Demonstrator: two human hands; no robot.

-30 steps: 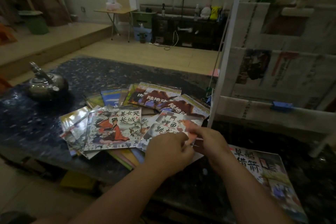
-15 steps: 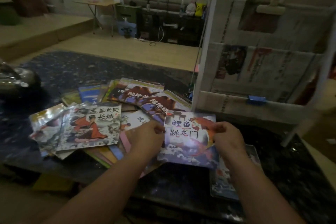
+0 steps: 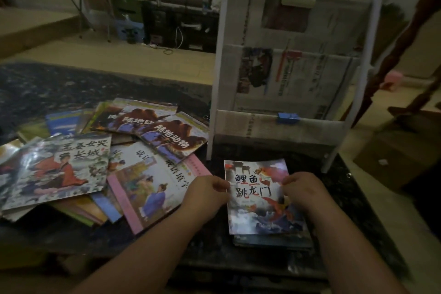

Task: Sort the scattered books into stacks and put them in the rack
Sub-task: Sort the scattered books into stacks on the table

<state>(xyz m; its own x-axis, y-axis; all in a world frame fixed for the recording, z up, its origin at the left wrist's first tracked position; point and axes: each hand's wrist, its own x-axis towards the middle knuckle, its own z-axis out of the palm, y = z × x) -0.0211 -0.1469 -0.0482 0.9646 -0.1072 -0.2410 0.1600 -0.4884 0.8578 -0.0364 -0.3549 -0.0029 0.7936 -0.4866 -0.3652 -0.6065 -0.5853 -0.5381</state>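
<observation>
- A loose pile (image 3: 102, 157) of books is lying fanned across the left half of the dark table (image 3: 346, 186), with the covers overlapping.
- A pink-edged book (image 3: 148, 188) is sticking out of the pile's near right side, its corner just beside the left hand (image 3: 205, 194).
- The left hand's fingers are curling onto the left edge of the carp book (image 3: 260, 198), pinching it.
- The carp book is lying over another book (image 3: 272, 241), apart from the pile and just in front of the rack (image 3: 218, 67).
- The right hand (image 3: 303, 191) is pinching the carp book's right edge with curled fingers, hiding part of the cover.
- The rack is standing upright on the table, with newspaper lining its pockets and a blue clip (image 3: 288, 117) sitting on its lowest band.
- A cardboard box (image 3: 393, 160) is sitting on the floor right of the table.
</observation>
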